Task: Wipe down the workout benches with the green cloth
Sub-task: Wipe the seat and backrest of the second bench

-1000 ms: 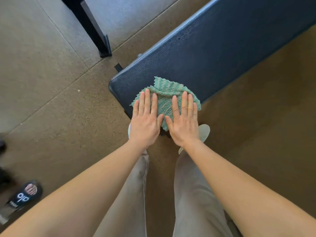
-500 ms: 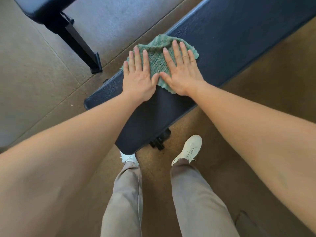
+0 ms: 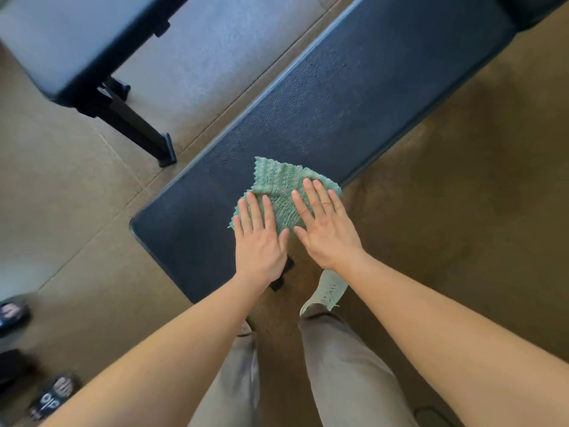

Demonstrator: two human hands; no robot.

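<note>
- Our left hand (image 3: 258,241) and right hand (image 3: 326,229) lie flat, fingers spread, gripping nothing, pressing the green cloth (image 3: 283,188).
- It lies at the bench's (image 3: 354,97) near long edge.

The cloth (image 3: 278,186) lies on the near bench (image 3: 338,103); a second bench (image 3: 61,50) stands left behind.

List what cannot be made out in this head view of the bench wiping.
- Dark bench: its far end is cut off by the top right edge.
- Green cloth: its near part is hidden under the left hand and right hand.
- Second bench: blurred and cut off by the top left edge.
- Sandal: blurred; its printed mark is unreadable.
- Whether the bench is clean or damp cannot be told.
</note>
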